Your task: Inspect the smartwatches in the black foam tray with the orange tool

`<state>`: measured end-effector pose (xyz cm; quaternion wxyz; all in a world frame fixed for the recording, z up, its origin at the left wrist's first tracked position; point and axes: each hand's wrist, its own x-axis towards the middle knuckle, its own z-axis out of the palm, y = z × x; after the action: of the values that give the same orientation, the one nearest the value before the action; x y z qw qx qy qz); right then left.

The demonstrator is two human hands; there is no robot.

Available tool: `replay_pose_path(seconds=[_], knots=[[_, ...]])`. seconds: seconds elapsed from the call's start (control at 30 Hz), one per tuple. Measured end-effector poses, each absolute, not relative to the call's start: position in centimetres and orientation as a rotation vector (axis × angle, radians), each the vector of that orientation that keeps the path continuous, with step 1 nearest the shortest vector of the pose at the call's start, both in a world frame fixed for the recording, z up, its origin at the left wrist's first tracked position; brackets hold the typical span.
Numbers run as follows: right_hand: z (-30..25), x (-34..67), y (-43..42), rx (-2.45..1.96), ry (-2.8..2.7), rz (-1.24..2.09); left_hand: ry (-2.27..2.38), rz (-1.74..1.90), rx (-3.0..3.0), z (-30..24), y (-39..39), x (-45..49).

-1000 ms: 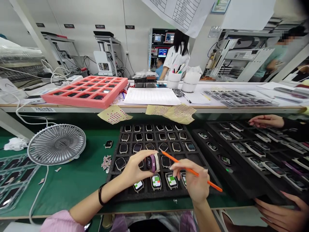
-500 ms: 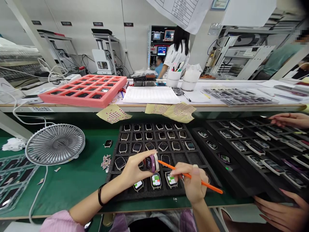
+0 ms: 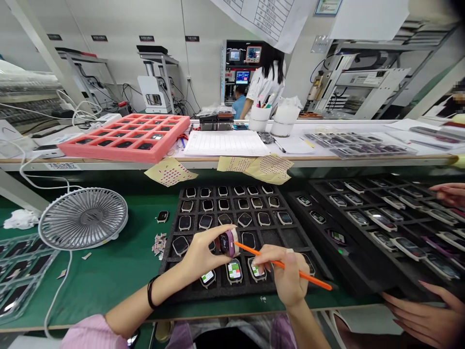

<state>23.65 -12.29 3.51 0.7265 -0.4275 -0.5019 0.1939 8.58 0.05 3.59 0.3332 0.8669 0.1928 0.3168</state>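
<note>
My left hand [image 3: 203,252] is closed around a purple and white smartwatch body [image 3: 228,242], holding it on edge above the black foam tray [image 3: 170,271]. My right hand [image 3: 285,276] pinches a thin orange stick [image 3: 290,267] like a pen. The stick's tip touches the side of the held watch. The tray holds several watch bodies in its cells; those in the front row [image 3: 234,270] have lit screens with coloured blocks.
A small grey fan [image 3: 83,218] lies on the green mat at left, and one loose watch [image 3: 163,216] beside the tray. Another person's hands [image 3: 428,315] are at the right by more black trays [image 3: 381,228]. A pink tray [image 3: 127,138] and papers sit on the shelf behind.
The orange stick's tip has come in from above the tray to touch the held watch. The other person's far hand has drawn away to the right.
</note>
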Motion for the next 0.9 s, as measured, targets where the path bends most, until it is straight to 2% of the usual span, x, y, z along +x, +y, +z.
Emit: replay_pose_path(seconds=[0.63,0.9], knots=[[3.8,25.4,-14.1,-0.963,-1.045,0.320,0.425,0.791,2.393,5.0,-0.7,11.2],[4.0,28.8,-17.4,-0.957,-0.663,0.065,0.447,0.471,2.677,4.2,-0.1,18.1]])
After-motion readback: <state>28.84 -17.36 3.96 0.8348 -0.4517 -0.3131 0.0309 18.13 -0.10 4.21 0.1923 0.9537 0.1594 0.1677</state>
